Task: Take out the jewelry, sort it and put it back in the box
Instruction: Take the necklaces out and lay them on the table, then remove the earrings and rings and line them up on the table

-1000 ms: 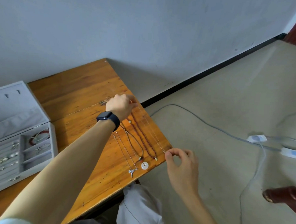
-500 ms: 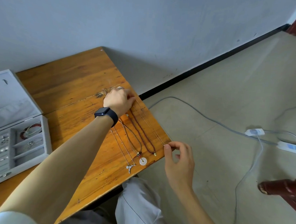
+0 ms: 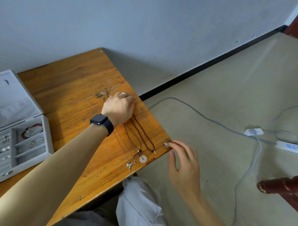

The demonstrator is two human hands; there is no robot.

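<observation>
Sorting stage here: the row of necklaces [image 3: 142, 132] lies straight on the table [image 3: 75, 86], well apart from the jewelry box [image 3: 48, 143] at the left, which has other pieces in its trays; the left hand [image 3: 118, 108] sits curled over the top ends, though I can't tell if it pinches them or just pins them down; the right hand [image 3: 183, 163] is loose, fingers spread, one fingertip touching the little pendant [image 3: 166, 144] of the outermost chain, right at the table edge. My take: keep the top pinned; nudge that pendant inward so it can't slide off; pull the chain gently taut so it stays parallel and clear of its neighbour.
</observation>
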